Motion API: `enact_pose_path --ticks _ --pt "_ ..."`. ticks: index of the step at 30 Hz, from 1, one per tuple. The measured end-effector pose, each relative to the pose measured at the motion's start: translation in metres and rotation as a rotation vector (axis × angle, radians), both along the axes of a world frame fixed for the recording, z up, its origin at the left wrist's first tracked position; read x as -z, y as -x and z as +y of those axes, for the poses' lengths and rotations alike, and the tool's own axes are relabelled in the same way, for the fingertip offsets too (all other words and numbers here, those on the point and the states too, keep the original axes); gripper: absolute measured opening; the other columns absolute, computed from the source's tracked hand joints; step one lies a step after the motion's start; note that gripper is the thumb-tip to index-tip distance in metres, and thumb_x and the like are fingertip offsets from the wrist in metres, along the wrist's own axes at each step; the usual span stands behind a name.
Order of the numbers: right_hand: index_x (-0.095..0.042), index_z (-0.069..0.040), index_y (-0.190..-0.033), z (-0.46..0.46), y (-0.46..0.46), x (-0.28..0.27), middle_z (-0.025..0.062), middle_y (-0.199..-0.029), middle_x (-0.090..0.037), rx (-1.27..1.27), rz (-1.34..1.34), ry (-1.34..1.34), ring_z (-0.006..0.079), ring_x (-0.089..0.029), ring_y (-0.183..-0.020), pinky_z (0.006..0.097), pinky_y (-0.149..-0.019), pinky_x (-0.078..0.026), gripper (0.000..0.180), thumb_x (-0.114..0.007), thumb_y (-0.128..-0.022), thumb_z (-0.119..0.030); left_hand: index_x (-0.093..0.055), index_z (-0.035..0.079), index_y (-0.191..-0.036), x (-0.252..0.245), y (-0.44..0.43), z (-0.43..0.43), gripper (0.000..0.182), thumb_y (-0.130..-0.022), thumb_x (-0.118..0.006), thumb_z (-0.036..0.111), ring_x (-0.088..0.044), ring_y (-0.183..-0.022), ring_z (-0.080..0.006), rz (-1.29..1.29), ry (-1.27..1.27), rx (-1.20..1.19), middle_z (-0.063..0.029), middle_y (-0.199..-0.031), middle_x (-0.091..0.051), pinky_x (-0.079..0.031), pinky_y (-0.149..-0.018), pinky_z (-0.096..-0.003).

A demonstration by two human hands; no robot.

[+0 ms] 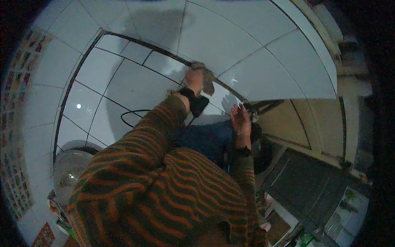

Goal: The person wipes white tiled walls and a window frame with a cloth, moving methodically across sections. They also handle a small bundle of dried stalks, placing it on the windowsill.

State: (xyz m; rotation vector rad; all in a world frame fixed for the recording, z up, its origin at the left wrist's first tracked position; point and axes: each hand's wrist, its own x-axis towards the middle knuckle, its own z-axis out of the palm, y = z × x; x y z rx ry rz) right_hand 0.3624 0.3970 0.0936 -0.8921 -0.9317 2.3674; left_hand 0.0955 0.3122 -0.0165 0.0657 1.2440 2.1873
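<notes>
My left hand (195, 78) is pressed near the dark seam where the white tiled surface (123, 83) meets the tiled wall (222, 37). A bunched brownish-grey cloth (209, 83) is gripped in it, though blur softens its outline. On that wrist sits a black strapped device (197, 103). My right hand (241, 121) hovers by the right end of the surface with fingers apart and nothing in it. Its shadow falls on the white tile just beyond the fingertips.
A rounded translucent container or lid (72, 168) stands at the left front. A thin black cable loop (131, 115) shows beside my left forearm. Tan panels (287, 123) and a dark flat surface (302, 182) lie to the right.
</notes>
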Motion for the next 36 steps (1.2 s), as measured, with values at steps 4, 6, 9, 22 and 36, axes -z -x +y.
enact_pose_path --ticks 4,6,9,22,36 --pt "-0.050 -0.006 -0.120 0.006 0.004 0.001 0.0101 -0.112 -0.056 -0.081 -0.037 -0.023 0.0230 -0.055 -0.097 0.0351 -0.080 -0.048 0.045 -0.062 -0.087 -0.034 -0.064 0.006 -0.090 -0.013 -0.023 0.010 0.016 -0.080 -0.056 0.014 -0.062 -0.083 -0.0243 0.446 0.343 0.137 -0.0108 -0.085 -0.064 -0.051 -0.073 -0.0387" --pt "-0.050 -0.007 -0.120 0.009 0.004 0.001 0.0097 -0.112 -0.055 -0.120 -0.098 -0.046 0.0231 -0.055 -0.097 0.0354 -0.080 -0.048 0.045 -0.062 -0.087 -0.035 -0.066 0.006 -0.089 -0.013 -0.007 0.001 0.017 -0.078 -0.057 0.016 -0.062 -0.084 -0.0259 1.058 0.880 0.179 -0.0110 -0.084 -0.064 -0.050 -0.073 -0.0399" --pt "-0.048 -0.007 -0.121 0.010 0.006 0.002 0.0088 -0.110 -0.055 -0.139 -0.036 -0.005 0.0225 -0.055 -0.096 0.0347 -0.079 -0.048 0.045 -0.061 -0.088 -0.034 -0.066 0.007 -0.088 -0.007 0.033 -0.028 0.017 -0.075 -0.058 0.015 -0.062 -0.085 -0.0296 1.111 1.035 -0.026 -0.0115 -0.081 -0.065 -0.050 -0.072 -0.0430" --pt "-0.048 -0.004 -0.119 -0.002 0.015 -0.009 0.0104 -0.109 -0.056 -0.147 -0.080 -0.069 0.0226 -0.054 -0.095 0.0350 -0.085 -0.045 0.042 -0.061 -0.088 -0.030 -0.067 0.006 -0.084 -0.030 0.169 -0.129 0.017 -0.080 -0.053 0.015 -0.063 -0.076 -0.0295 0.965 0.898 -0.478 -0.0134 -0.079 -0.065 -0.049 -0.064 -0.0392" --pt "-0.051 -0.005 -0.118 0.004 0.014 -0.002 0.0110 -0.112 -0.056 -0.142 -0.073 0.012 0.0241 -0.055 -0.098 0.0356 -0.076 -0.047 0.037 -0.060 -0.089 -0.027 -0.061 0.020 -0.114 -0.041 0.278 -0.207 0.046 -0.078 -0.058 0.047 -0.049 -0.111 -0.0348 0.775 1.622 -0.152 -0.0116 -0.120 -0.052 -0.043 -0.085 -0.0551"
